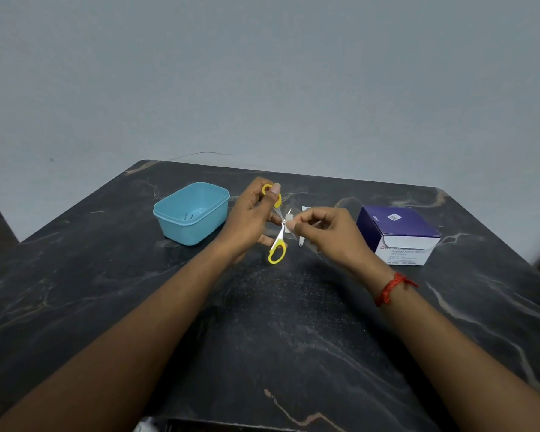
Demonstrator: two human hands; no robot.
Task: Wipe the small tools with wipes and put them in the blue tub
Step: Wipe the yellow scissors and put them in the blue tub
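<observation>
My left hand point(250, 219) holds small yellow-handled scissors point(277, 249) above the table, blades spread open, thumb through the upper handle ring. My right hand point(321, 229) pinches a small white wipe point(288, 226) against the blades near the pivot. The blue tub point(191, 213) stands to the left of my hands, with a small metal item lying in its bottom. A small metal tool point(301, 243) lies on the table just under my right hand, partly hidden.
A purple and white box of alcohol swabs point(399, 233) stands at the right. A torn white wrapper point(306, 209) lies behind my right hand. The dark marble table point(278, 322) ends at a grey wall behind.
</observation>
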